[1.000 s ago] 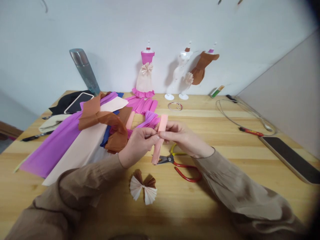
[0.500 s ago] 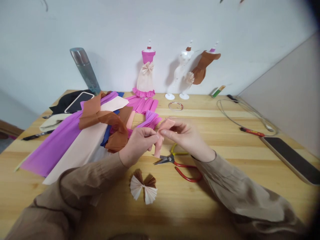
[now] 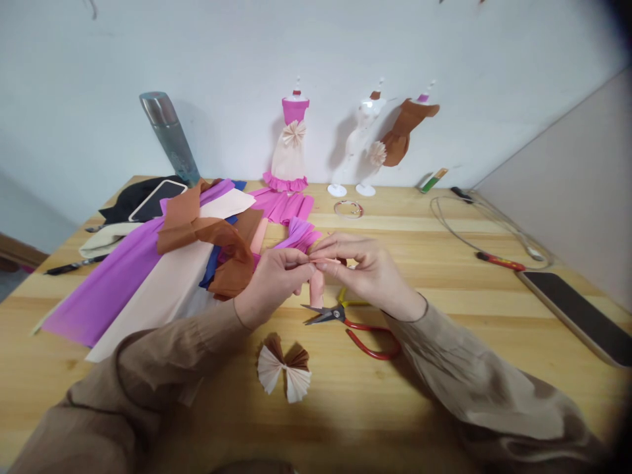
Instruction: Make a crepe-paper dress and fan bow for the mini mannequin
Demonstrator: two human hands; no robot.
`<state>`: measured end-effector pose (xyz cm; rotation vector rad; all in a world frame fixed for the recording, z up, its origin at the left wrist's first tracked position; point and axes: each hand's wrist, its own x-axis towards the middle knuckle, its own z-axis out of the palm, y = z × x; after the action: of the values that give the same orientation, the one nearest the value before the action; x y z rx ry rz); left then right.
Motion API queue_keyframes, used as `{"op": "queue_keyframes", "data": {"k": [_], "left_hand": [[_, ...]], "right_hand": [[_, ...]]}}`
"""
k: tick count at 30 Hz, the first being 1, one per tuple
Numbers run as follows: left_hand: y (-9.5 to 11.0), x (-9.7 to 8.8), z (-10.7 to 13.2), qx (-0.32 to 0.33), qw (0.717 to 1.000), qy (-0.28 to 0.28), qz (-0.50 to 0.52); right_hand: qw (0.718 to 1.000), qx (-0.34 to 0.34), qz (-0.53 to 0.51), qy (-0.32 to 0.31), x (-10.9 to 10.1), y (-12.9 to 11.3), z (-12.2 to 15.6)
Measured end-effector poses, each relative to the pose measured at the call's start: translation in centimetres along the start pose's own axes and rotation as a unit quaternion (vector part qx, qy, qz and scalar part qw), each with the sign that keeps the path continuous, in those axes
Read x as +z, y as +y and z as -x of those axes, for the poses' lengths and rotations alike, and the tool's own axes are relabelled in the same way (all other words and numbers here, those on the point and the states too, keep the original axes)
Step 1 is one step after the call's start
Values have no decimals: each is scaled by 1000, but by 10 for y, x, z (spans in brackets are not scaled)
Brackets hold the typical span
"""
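We hold the pink strip (image 3: 316,293) between both hands, above the table (image 3: 434,280), and take that pinch as the centre of our clock. Our left hand (image 3: 274,283) is at eight o'clock, thumb and forefinger closed on the strip; our right hand (image 3: 372,271), at three, pinches it likewise and hides part of it. The free end hangs towards six, next to the scissors (image 3: 337,315) at five; we cannot tell whether they touch.

The strip looks thin, and we judge it light, limp, quick to crease and easy to tear, with little slip. We do best to pinch it flat near the middle, without tugging the loose end. The two-coloured bow (image 3: 285,366) lies between six and seven, the heap of coloured sheets (image 3: 187,240) at nine.
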<state>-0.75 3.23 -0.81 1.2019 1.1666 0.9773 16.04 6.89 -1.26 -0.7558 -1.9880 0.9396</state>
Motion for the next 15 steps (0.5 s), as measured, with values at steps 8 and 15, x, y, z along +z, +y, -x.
{"op": "queue_keyframes", "data": {"k": [8, 15], "left_hand": [[-5, -2, -6, -23, 998, -21, 63], [-1, 0, -6, -29, 997, -39, 52]], "right_hand": [[992, -82, 94, -19, -4, 4, -1], [974, -163, 157, -28, -8, 9, -4]]}}
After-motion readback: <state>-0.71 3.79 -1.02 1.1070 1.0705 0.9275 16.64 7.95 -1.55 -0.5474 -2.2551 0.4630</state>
